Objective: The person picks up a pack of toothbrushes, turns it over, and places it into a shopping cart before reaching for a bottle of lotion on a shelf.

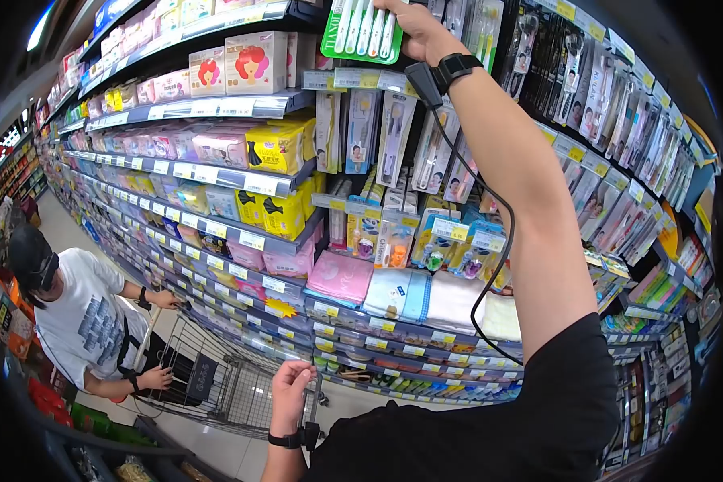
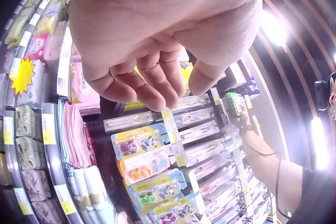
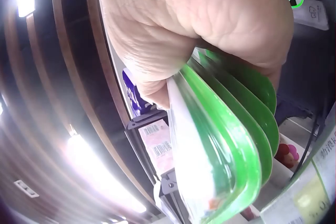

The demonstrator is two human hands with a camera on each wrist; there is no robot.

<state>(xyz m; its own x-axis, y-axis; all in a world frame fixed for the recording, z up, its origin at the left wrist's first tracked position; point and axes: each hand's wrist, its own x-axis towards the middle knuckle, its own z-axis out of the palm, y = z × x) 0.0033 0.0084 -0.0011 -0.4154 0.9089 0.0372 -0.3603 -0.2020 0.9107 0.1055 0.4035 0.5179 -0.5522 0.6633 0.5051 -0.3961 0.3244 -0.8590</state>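
At the top of the head view, my right hand [image 1: 419,30] holds green-backed toothbrush packs [image 1: 363,32] up by the top shelf. The right wrist view shows several green packs [image 3: 231,129] stacked one behind another, pinched between the thumb and fingers of my right hand [image 3: 210,19]. My left hand [image 1: 291,394] is low, in front of the cart, with nothing in it. In the left wrist view the fingers of my left hand [image 2: 163,40] hang loosely curled, with hanging blister packs [image 2: 142,169] beyond them.
Shelves of pads and tissue packs [image 1: 273,149] run along the left. Hanging toothbrushes [image 1: 598,120] fill the right side. Folded towels [image 1: 394,293] lie on a shelf below. A person in a white shirt [image 1: 96,321] stands at a shopping cart [image 1: 241,394] at lower left.
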